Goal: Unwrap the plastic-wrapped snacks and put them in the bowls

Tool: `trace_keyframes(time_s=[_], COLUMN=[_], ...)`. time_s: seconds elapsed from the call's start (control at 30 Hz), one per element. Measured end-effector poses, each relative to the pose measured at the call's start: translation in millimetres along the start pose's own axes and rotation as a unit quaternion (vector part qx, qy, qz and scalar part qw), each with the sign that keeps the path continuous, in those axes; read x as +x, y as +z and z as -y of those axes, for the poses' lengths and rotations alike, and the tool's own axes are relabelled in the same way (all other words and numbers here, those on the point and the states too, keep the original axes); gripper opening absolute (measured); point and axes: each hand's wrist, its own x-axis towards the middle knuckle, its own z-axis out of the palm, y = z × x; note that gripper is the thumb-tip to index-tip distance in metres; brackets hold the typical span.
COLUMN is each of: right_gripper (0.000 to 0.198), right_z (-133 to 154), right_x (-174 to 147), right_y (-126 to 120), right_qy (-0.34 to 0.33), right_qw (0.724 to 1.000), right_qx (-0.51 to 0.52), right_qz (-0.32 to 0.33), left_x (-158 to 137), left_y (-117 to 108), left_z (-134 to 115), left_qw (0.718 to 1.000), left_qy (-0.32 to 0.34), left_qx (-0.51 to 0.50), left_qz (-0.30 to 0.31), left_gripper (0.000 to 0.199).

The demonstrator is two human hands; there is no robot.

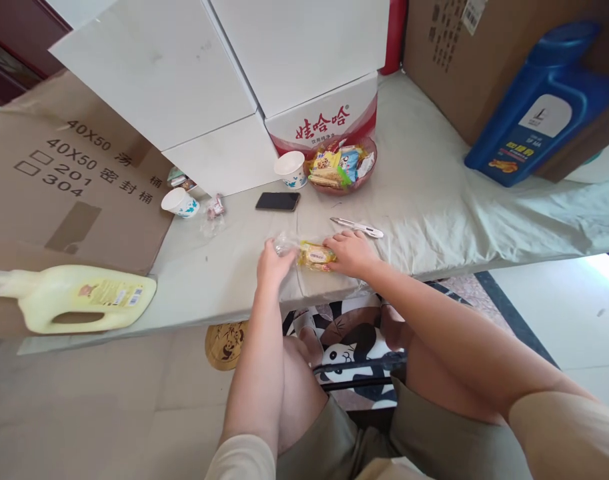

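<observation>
On the cloth-covered bench, a yellow wrapped snack packet (315, 255) lies between my two hands. My right hand (353, 253) is closed on the packet's right end, fingers bent over it. Crinkled clear plastic (285, 243) reaches from the packet's left side to my left hand (275, 263), whose fingers are closed on it. Just beyond my right hand lies a white utility knife (357, 227), its tip pointing left.
Behind are a phone (277, 201), a paper cup (291, 169) and a bowl (367, 175) of wrapped snacks. Another cup (181, 203) and crumpled wrapper (215, 208) sit left. A yellow jug (84, 298), blue bottle (529, 113) and cardboard boxes (74, 160) flank the bench.
</observation>
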Motion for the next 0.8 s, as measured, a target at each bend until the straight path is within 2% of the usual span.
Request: trace_keyframes(time_s=[0.07,0.13,0.2,0.3,0.37,0.4,0.5,0.57,0.63,0.7,0.8], right_gripper=[0.037,0.033,0.03,0.027,0.028,0.03,0.037,0.035,0.032,0.029,0.027], right_z=[0,-2,-7,-15,-18,-18,-16,-15,-16,-20,-33], right_x=[-1,-2,-2,-3,-5,-6,-8,-7,-5,-3,-4], right_y=[1,3,4,4,3,2,0,0,1,0,-13], right_qy=[0.0,0.018,0.042,0.082,0.095,0.095,0.087,0.096,0.125,0.154,0.147], right_qw=[1.0,0.998,0.993,0.965,0.922,0.889,0.776,0.728,0.706,0.697,0.708], right_qx=[0.016,0.053,0.11,0.247,0.374,0.445,0.622,0.675,0.686,0.67,0.619], right_qz=[-0.01,-0.002,0.004,-0.012,-0.034,-0.043,-0.059,-0.077,-0.126,-0.203,-0.306], left_x=[0,-3,-6,-10,-11,-12,-10,-6,2,11,21], left_y=[2,3,2,-5,-9,-9,-6,-2,0,1,2], left_z=[1,-4,-11,-23,-26,-25,-18,-13,-10,-9,-11], left_qw=[0.997,0.98,0.932,0.83,0.788,0.775,0.76,0.766,0.775,0.779,0.778], left_qy=[-0.015,-0.014,-0.031,-0.05,-0.049,-0.052,-0.088,-0.116,-0.127,-0.133,-0.154], left_qx=[-0.058,-0.176,-0.341,-0.538,-0.598,-0.615,-0.635,-0.627,-0.615,-0.61,-0.607], left_qz=[0.057,0.09,0.115,0.134,0.137,0.134,0.105,0.081,0.066,0.055,0.053], left_gripper=[0.046,0.024,0.023,0.031,0.033,0.032,0.027,0.024,0.022,0.02,0.019])
